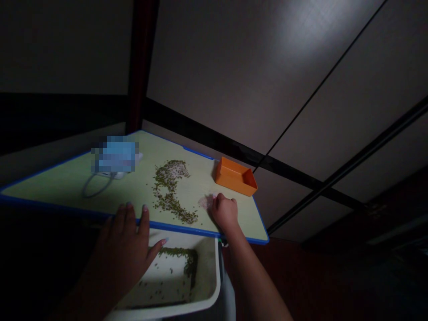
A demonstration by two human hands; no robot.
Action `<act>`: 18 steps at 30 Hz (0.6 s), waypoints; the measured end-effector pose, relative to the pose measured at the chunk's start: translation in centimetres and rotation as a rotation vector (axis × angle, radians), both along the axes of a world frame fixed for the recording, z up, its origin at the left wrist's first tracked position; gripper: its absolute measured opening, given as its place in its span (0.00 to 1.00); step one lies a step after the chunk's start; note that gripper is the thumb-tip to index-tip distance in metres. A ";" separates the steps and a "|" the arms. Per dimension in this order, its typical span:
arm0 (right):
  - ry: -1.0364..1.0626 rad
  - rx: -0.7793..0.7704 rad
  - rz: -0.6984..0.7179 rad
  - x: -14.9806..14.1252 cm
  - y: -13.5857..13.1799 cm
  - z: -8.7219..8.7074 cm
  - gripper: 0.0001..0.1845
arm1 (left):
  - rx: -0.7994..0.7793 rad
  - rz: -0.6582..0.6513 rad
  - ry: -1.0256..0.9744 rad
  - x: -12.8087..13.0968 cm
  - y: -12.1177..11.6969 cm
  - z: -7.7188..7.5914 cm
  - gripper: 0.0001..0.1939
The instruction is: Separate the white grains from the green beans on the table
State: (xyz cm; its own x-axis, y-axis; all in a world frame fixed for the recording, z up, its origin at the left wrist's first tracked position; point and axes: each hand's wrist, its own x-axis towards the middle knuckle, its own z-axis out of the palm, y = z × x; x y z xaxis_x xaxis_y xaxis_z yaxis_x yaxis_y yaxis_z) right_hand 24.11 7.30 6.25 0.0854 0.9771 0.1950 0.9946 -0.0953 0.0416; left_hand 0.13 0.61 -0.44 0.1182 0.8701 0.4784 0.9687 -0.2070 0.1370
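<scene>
My left hand point(129, 240) lies at the front edge of the pale yellow-green table point(200, 167), its fingers spread and nothing held. My right hand point(225, 210) is closed at the table's right part, beside a small whitish pile point(205, 202). What its fingers hold, if anything, is hidden. Left of that hand, small green grains, bean-like point(174, 203), lie in a curved band. Paler grains point(177, 169) are mixed in at the band's far end. An orange box point(234, 176) without a lid stands just beyond my right hand.
Below the table's front edge is a white bin point(214, 285) with green grains inside. A blurred-out blue device point(117, 154) with a looped cable point(88, 185) stands on the left of the table. Large pale panels point(234, 67) rise behind the table.
</scene>
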 end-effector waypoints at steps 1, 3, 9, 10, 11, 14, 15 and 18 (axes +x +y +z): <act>-0.016 -0.001 -0.001 -0.1 0.2 0.0 0.20 | 0.001 0.001 0.004 0.0 0.0 0.0 0.41; -0.050 -0.005 -0.005 -0.4 0.7 0.1 0.21 | 0.002 0.004 0.009 0.0 0.0 -0.1 0.41; -0.118 -0.003 -0.026 -0.3 3.3 0.8 0.22 | 0.014 0.005 -0.003 0.0 -0.2 -0.1 0.40; -0.118 0.002 -0.039 -0.1 3.7 0.9 0.22 | 0.014 0.010 -0.003 0.0 -0.2 -0.1 0.39; -0.116 0.007 -0.053 0.0 4.1 0.9 0.22 | 0.014 0.016 0.002 0.1 -0.2 -0.1 0.39; -0.104 0.031 -0.074 0.4 4.8 1.1 0.22 | 0.012 0.029 0.037 0.0 -0.2 0.0 0.39; -0.095 0.042 -0.068 0.4 4.7 1.2 0.22 | 0.010 0.028 0.048 0.0 -0.2 0.0 0.39; -0.042 0.073 0.005 0.3 3.6 1.2 0.21 | 0.002 0.023 0.050 -0.1 -0.2 0.0 0.40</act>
